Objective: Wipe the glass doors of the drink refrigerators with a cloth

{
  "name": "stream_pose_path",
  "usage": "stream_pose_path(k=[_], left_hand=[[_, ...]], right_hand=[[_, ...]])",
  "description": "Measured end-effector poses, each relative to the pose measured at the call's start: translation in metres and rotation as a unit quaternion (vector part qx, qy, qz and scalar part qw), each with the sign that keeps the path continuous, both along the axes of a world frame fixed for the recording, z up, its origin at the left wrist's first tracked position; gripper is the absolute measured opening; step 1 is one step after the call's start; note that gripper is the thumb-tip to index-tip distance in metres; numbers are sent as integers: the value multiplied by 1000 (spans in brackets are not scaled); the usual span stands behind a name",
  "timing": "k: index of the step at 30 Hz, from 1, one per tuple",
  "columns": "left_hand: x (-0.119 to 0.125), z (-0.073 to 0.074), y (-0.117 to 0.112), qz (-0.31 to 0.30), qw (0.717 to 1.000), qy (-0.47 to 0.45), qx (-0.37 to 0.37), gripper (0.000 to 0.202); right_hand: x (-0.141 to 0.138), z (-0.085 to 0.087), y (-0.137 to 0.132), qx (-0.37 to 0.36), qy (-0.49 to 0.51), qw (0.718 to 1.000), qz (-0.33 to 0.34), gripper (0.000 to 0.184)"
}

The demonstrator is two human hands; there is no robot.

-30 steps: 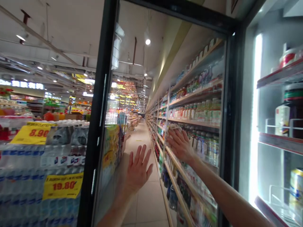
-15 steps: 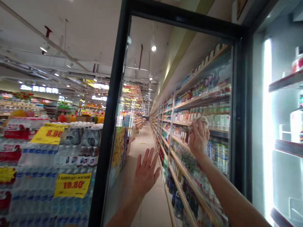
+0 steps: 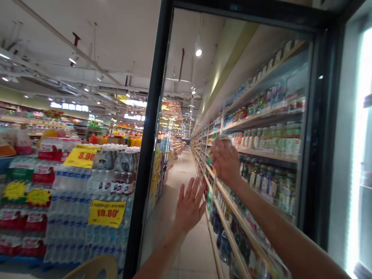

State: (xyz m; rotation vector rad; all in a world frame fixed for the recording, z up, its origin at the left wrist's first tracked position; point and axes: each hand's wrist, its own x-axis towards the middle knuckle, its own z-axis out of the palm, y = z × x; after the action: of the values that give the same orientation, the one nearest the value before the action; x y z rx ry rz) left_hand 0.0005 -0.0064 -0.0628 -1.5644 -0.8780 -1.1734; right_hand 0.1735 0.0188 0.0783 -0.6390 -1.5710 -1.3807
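In front of me stands a glass door with a black frame (image 3: 151, 116), swung open. My right hand (image 3: 226, 162) is closed over a pale, crumpled cloth (image 3: 224, 139) and presses it towards the pane, around mid-height. Motion smears its fingers a little. Lower and to the left, my left hand (image 3: 189, 207) lies flat with its fingers spread, apparently against the glass, holding nothing. Shelves of bottled drinks (image 3: 267, 137) appear in the pane behind both hands.
At the right edge is a lit cooler with a bright light strip (image 3: 356, 155). Left of the door stand stacked packs of bottled water (image 3: 68, 209) with yellow price signs (image 3: 107, 213). A beige curved chair back (image 3: 93, 267) shows at the bottom. A tiled aisle floor (image 3: 183, 166) appears in the pane.
My right hand with the cloth has moved left across the pane, closer to my left hand. The view has turned left, so more of the stacked drinks and the chair back show.
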Motion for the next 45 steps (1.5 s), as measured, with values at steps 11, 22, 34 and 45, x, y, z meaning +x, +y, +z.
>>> stream_pose_path(k=[11, 22, 34, 45], left_hand=[[-1, -1, -2, -32, 999, -3, 23, 49], [0, -5, -2, -38, 999, -10, 22, 51], [-46, 109, -1, 51, 996, -70, 38, 55], [-46, 103, 0, 36, 996, -68, 41, 57]], right_hand=[[45, 8, 0, 13, 66, 997, -23, 46], [35, -6, -2, 2, 88, 996, -33, 48], [-31, -43, -10, -24, -35, 999, 23, 52], [7, -11, -4, -20, 99, 995, 7, 51]])
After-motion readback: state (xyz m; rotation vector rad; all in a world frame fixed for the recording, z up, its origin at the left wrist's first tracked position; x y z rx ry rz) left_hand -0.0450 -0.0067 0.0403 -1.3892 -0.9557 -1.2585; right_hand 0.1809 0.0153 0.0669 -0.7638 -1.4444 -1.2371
